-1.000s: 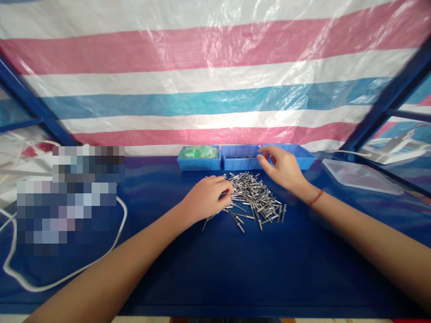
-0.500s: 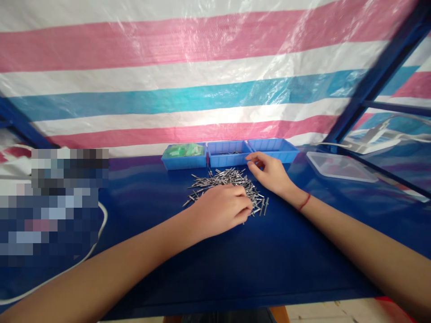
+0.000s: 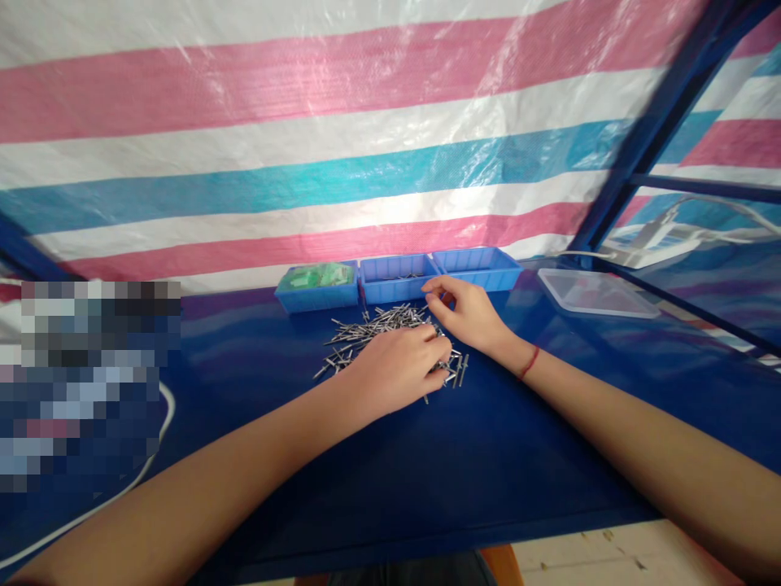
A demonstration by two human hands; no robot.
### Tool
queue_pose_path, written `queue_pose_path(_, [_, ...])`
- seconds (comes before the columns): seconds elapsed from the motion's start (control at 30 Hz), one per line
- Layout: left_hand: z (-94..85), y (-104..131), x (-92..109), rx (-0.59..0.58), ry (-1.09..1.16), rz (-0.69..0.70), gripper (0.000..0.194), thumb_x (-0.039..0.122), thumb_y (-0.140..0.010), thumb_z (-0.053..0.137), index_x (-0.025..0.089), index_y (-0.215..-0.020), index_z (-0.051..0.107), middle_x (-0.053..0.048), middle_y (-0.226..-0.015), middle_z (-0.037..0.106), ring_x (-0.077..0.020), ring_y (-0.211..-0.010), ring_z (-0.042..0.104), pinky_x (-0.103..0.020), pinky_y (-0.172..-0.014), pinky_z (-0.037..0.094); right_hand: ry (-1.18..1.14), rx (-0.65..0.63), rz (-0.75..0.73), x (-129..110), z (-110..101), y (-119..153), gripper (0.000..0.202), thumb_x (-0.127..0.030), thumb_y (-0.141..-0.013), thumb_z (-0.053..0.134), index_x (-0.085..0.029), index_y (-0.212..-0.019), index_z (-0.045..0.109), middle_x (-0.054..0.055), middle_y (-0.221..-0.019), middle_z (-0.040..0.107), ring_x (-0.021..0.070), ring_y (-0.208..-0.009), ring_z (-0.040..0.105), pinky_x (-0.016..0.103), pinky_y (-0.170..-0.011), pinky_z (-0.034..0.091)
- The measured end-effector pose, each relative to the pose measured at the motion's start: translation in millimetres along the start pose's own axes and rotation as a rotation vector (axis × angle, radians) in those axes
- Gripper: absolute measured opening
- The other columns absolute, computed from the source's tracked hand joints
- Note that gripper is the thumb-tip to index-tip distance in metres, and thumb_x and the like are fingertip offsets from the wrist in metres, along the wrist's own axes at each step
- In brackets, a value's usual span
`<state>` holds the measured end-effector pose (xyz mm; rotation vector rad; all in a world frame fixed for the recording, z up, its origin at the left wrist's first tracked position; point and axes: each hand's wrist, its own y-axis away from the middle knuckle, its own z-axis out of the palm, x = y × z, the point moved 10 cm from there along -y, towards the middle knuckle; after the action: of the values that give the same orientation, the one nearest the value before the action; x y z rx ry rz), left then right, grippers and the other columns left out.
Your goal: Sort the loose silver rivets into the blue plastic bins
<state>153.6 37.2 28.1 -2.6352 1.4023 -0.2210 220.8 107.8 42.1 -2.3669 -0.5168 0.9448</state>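
Note:
A heap of thin silvery metal pins (image 3: 354, 330), which look like blind rivets, lies on the blue tabletop (image 3: 390, 472). My left hand (image 3: 399, 362) rests palm down over the heap's near side, its fingers curled in among the pins. Whatever those fingertips grip is hidden. At the heap's far right, just in front of the blue bins, is my right hand (image 3: 464, 313). Its thumb and forefinger are bent close together; anything between them is too small to make out. A red string circles the right wrist.
Behind the heap stand a blue bin (image 3: 317, 297) with green packets, a bin (image 3: 390, 291) with a few pins inside, and another blue bin (image 3: 506, 281). A clear plastic lid (image 3: 595, 295) lies to the right. A white cable (image 3: 162, 439) runs along the left; blue frame posts flank the table.
The view has turned slightly, so everything sits further left. Against the heap, my left hand has shifted a little right. My right hand stays by the bins with fingers bent.

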Motion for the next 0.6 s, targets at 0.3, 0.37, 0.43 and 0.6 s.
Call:
queue_pose_path(0.3, [-0.3,-10,6,0.003,-0.064,0.057,0.023,0.023,-0.091,0.046,0.017,-0.083,0.066,-0.004,-0.081,0.058,-0.0159,-0.070,0.059,-0.026,-0.062,0.043,-0.044,-0.012,-0.008,0,0,0,0.018,-0.018,-0.079,0.048,-0.015,-0.090,0.063,0.002,-0.073,0.064,0.0130,-0.060,0.056,0.027,-0.063,0.043])
queue_pose_path(0.37, [-11.4,-7,2,0.115,0.060,0.061,0.020,0.022,-0.092,0.045,0.017,-0.088,0.065,-0.004,-0.086,0.060,-0.0155,-0.077,0.059,-0.025,-0.069,0.044,-0.060,-0.013,0.003,0,0,1,0.018,-0.018,-0.079,0.049,-0.015,-0.090,0.063,0.001,-0.072,0.063,0.0128,-0.059,0.055,0.027,-0.062,0.043])
queue_pose_path(0.43, [-25.0,0,-13,0.254,0.231,-0.016,0.018,0.023,-0.092,0.046,0.016,-0.090,0.063,-0.003,-0.086,0.061,-0.0138,-0.079,0.059,-0.024,-0.073,0.044,-0.087,-0.014,0.017,-2,-1,1,0.018,-0.017,-0.078,0.049,-0.015,-0.089,0.063,0.001,-0.071,0.063,0.0126,-0.059,0.054,0.026,-0.061,0.043])
queue_pose_path(0.6, [-35.4,34,-69,0.470,0.632,-0.393,0.020,0.032,-0.089,0.048,0.016,-0.092,0.060,0.000,-0.075,0.064,-0.0103,-0.060,0.057,-0.022,-0.058,0.045,-0.262,-0.092,0.012,-27,2,4,0.019,-0.021,-0.082,0.046,-0.015,-0.082,0.064,0.003,-0.077,0.065,0.0129,-0.066,0.055,0.026,-0.063,0.043])
